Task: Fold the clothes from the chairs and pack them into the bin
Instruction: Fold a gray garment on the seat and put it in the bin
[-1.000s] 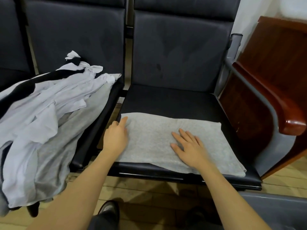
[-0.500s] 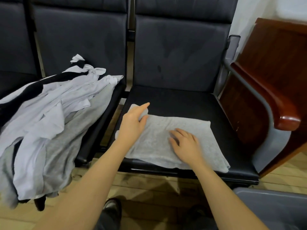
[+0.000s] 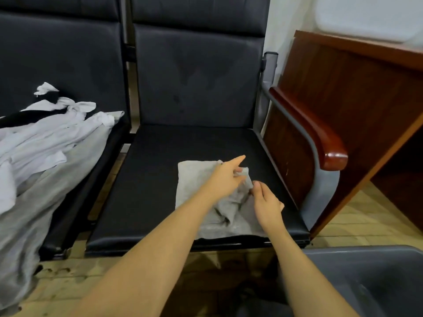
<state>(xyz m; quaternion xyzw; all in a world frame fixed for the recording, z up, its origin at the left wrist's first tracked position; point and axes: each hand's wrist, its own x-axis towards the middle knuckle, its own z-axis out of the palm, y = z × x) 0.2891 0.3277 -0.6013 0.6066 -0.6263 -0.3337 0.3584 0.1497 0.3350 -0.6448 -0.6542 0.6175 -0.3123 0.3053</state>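
A grey cloth [image 3: 194,179], partly folded into a small rumpled rectangle, lies on the black seat [image 3: 148,191] of the right chair. My left hand [image 3: 225,179] reaches across it and pinches the folded-over edge, index finger stretched out. My right hand [image 3: 266,205] sits at the cloth's right edge, thumb up and fingers curled into the fabric. A pile of white, grey and black clothes [image 3: 45,145] covers the left chair and hangs over its front. The grey bin [image 3: 366,282] stands on the floor at lower right.
A wooden armrest [image 3: 320,138] on a grey metal frame borders the right chair. Behind it stands a dark wooden desk [image 3: 354,88]. The floor [image 3: 68,275] is light wood. My dark shoes show at the bottom edge.
My left hand has carried the cloth's left edge over to the right, halving its width. My right hand has slid from the cloth's middle to its right edge and curled its fingers.
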